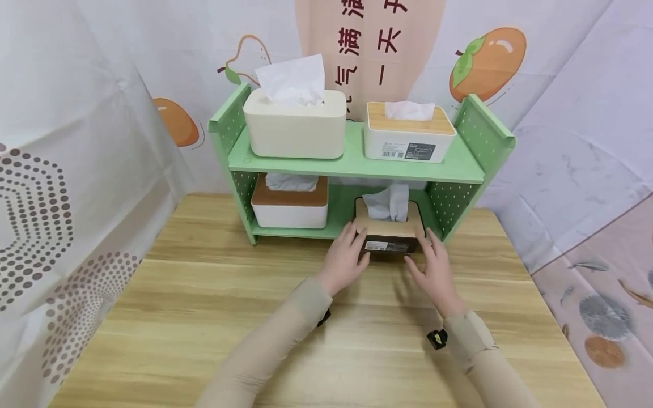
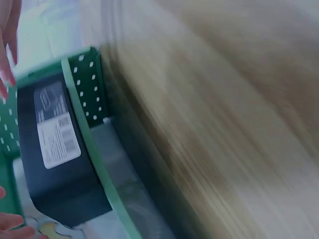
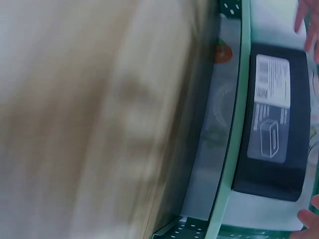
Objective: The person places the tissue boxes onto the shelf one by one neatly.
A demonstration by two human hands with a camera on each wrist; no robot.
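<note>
A black tissue box (image 1: 390, 245) with a light wooden lid and a white tissue sticking up sits on the right part of the lower shelf, close to the front edge. My left hand (image 1: 346, 259) is at its left front corner, fingers spread and relaxed. On the other side, my right hand (image 1: 433, 271) stands at the right front corner with fingers loosely extended. Both wrist views show space between the fingers and the box (image 2: 62, 149), whose front bears a white and grey label (image 3: 271, 109). Whether any fingertip touches it elsewhere is hard to tell.
The green two-tier shelf (image 1: 357, 169) stands at the back of the wooden table (image 1: 357, 351). On top are a cream tissue box (image 1: 296, 133) and a white one with bamboo lid (image 1: 408, 141). A brown-lidded white box (image 1: 289, 215) sits lower left. Printed cloth (image 1: 76, 170) surrounds the table.
</note>
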